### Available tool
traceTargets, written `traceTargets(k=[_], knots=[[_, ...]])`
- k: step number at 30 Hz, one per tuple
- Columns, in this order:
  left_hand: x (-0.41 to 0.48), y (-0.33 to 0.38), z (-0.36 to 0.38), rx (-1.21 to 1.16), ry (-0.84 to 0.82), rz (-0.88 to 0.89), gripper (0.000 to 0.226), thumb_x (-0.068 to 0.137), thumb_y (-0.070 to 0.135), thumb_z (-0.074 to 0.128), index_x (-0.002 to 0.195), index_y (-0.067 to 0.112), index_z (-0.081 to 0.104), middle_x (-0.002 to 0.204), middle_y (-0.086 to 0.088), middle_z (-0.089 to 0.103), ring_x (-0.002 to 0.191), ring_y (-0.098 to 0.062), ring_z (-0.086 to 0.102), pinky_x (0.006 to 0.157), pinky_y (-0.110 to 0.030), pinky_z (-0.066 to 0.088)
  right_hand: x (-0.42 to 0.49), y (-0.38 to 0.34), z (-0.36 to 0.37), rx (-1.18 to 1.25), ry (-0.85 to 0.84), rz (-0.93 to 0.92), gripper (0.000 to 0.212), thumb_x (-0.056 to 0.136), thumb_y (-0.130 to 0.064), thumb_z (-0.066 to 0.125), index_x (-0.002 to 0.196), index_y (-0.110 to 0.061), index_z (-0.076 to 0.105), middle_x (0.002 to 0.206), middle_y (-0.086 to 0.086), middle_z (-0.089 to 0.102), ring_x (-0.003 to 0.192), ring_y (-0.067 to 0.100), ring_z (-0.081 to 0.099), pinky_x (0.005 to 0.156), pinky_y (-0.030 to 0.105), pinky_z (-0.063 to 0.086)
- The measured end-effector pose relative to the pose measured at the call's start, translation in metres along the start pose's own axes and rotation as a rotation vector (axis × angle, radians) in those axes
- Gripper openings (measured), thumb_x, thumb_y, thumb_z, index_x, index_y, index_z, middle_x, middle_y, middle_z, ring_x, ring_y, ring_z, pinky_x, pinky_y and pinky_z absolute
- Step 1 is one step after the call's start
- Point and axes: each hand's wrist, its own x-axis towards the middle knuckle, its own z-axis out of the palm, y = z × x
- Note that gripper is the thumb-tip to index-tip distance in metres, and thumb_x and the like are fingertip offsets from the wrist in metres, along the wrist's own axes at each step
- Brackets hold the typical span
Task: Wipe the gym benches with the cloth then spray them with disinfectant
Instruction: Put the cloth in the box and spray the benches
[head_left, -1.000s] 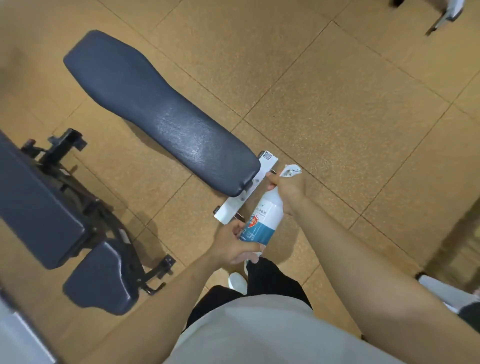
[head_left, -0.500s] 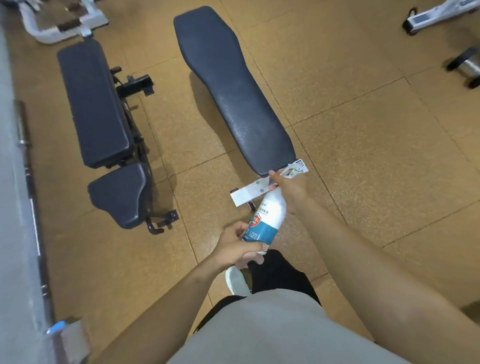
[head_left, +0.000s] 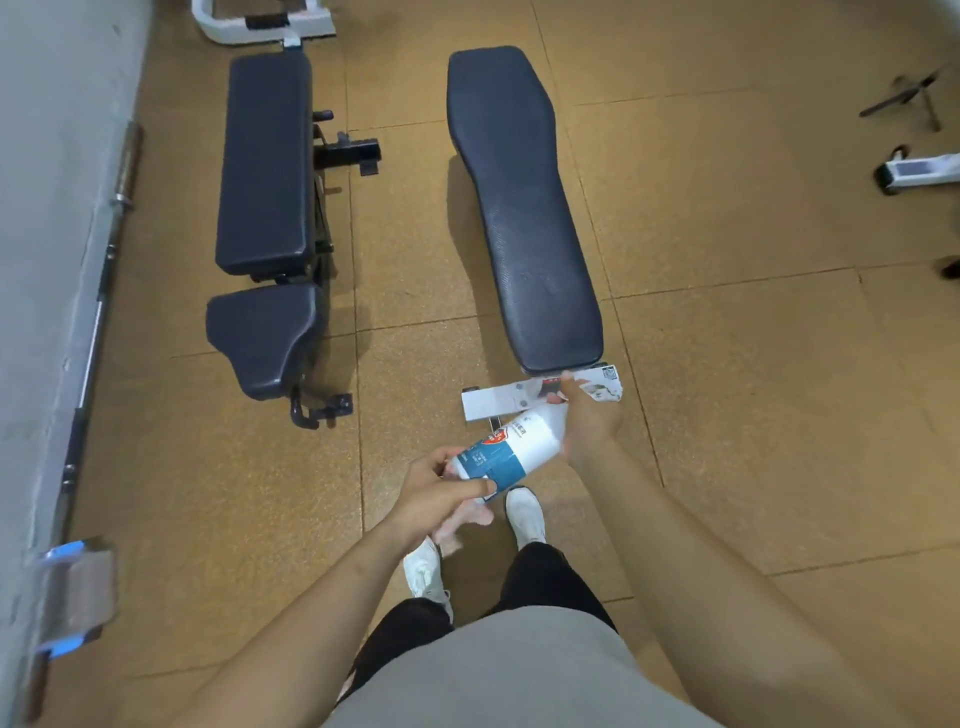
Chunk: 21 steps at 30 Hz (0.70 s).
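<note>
Above the white shoes (head_left: 525, 514), the left hand (head_left: 445, 498) gripped the spray bottle's (head_left: 511, 451) base while the right hand (head_left: 587, 426) wrapped its neck, just short of the flat bench (head_left: 524, 208), the adjustable bench (head_left: 265, 208) lying farther left.

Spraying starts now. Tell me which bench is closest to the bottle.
The flat bench on the right: its near end lies just beyond the bottle held in both hands. The two-pad bench stands further left, by the wall.
</note>
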Motion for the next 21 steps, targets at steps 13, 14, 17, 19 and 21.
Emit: traceTargets(k=[13, 14, 17, 19, 21], knots=[[0.076, 0.078, 0.142, 0.046, -0.099, 0.036, 0.062, 0.060, 0.029, 0.096, 0.116, 0.025, 0.070, 0.118, 0.003, 0.071, 0.105, -0.011, 0.069, 0.080, -0.025, 0.059, 0.095, -0.145, -0.066, 0.035, -0.118, -0.057, 0.025, 0.086, -0.009, 0.080, 0.094, -0.015, 0.057, 0.077, 0.009, 0.067, 0.063, 0.021, 0.066, 0.066, 0.043, 0.061], [0.081, 0.084, 0.151, 0.059, -0.106, 0.035, 0.065, 0.056, 0.033, 0.096, 0.115, 0.026, 0.071, 0.119, 0.004, 0.071, 0.107, -0.012, 0.069, 0.082, -0.027, 0.060, 0.100, -0.153, -0.071, 0.041, -0.093, -0.055, 0.025, 0.085, -0.010, 0.081, 0.094, -0.015, 0.057, 0.075, 0.009, 0.067, 0.059, 0.020, 0.066, 0.063, 0.042, 0.060], [0.094, 0.100, 0.174, 0.096, -0.149, 0.046, 0.063, 0.060, 0.027, 0.096, 0.117, 0.025, 0.070, 0.117, 0.005, 0.071, 0.102, -0.007, 0.070, 0.075, -0.019, 0.056, 0.115, -0.171, -0.087, 0.039, -0.004, -0.026, 0.028, 0.082, -0.021, 0.084, 0.093, -0.014, 0.059, 0.066, 0.006, 0.067, 0.053, 0.020, 0.065, 0.059, 0.042, 0.061], [0.101, 0.109, 0.184, 0.111, -0.177, 0.037, 0.060, 0.064, 0.022, 0.095, 0.119, 0.023, 0.070, 0.116, 0.006, 0.072, 0.094, -0.001, 0.070, 0.069, -0.014, 0.053, 0.122, -0.181, -0.095, 0.051, -0.014, -0.023, 0.029, 0.084, -0.023, 0.084, 0.086, -0.015, 0.056, 0.064, 0.005, 0.064, 0.049, 0.019, 0.062, 0.055, 0.037, 0.057], [0.107, 0.115, 0.192, 0.120, -0.190, 0.025, 0.060, 0.064, 0.025, 0.095, 0.118, 0.024, 0.070, 0.113, 0.006, 0.073, 0.089, 0.000, 0.071, 0.067, -0.014, 0.053, 0.130, -0.187, -0.101, 0.073, -0.027, -0.036, 0.027, 0.084, -0.017, 0.083, 0.086, -0.015, 0.056, 0.066, 0.005, 0.065, 0.050, 0.017, 0.064, 0.052, 0.033, 0.056]])
